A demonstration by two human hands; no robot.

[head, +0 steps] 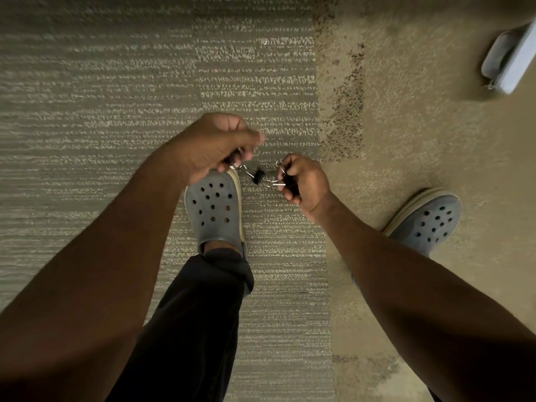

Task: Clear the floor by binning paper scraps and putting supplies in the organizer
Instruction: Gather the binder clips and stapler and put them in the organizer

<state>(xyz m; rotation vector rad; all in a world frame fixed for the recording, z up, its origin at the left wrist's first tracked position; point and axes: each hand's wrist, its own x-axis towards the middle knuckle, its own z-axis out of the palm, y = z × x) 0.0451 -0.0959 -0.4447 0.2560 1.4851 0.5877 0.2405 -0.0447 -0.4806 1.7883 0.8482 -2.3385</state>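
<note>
My left hand [216,143] is held over the carpet, its fingers pinching the wire handle of a black binder clip [258,176] that hangs just below them. A hand's width to the right, my right hand [303,181] is curled round a bunch of binder clips [285,182], whose black bodies and silver wire loops stick out between the fingers. The two hands are close together above my left shoe. How many clips the right hand holds is hidden by the fingers.
I stand on striped grey carpet [116,111] that meets a plainer beige carpet [420,140] on the right. My grey clogs [213,207] [432,220] are below the hands. A pale grey furniture foot or base [510,62] sits at the top right.
</note>
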